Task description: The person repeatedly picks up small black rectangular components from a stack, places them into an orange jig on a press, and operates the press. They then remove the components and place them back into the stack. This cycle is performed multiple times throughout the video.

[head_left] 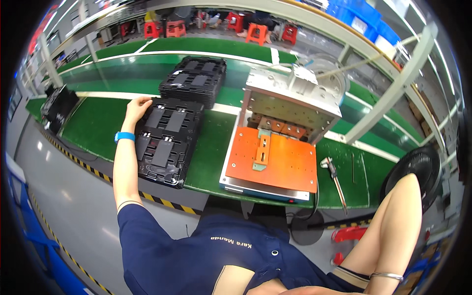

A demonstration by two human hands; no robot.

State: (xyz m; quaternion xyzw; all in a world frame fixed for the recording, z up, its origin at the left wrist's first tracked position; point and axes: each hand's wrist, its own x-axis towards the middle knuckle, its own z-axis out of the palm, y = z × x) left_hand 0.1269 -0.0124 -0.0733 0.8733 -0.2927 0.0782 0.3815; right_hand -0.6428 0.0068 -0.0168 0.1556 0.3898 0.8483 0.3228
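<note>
My left hand (139,109), with a blue band at its wrist, is at the far left corner of a stack of black plastic trays (192,129). Its fingers are pinched together on the top tray's edge. Flat dark grey rectangular parts (175,119) lie in that tray's pockets. My right arm (393,223) is bent, its elbow out over the bench's right end and a silver bangle near the wrist. That forearm runs down to the lower edge, where the right hand's fingers cannot be made out.
Right of the trays stands a metal press fixture (295,98) with an orange plate (285,160) and a yellow-orange block. Another black tray stack (216,83) sits behind. A caliper (336,183) and thin rod lie on the green bench (211,152); a black fan (427,167) stands at right.
</note>
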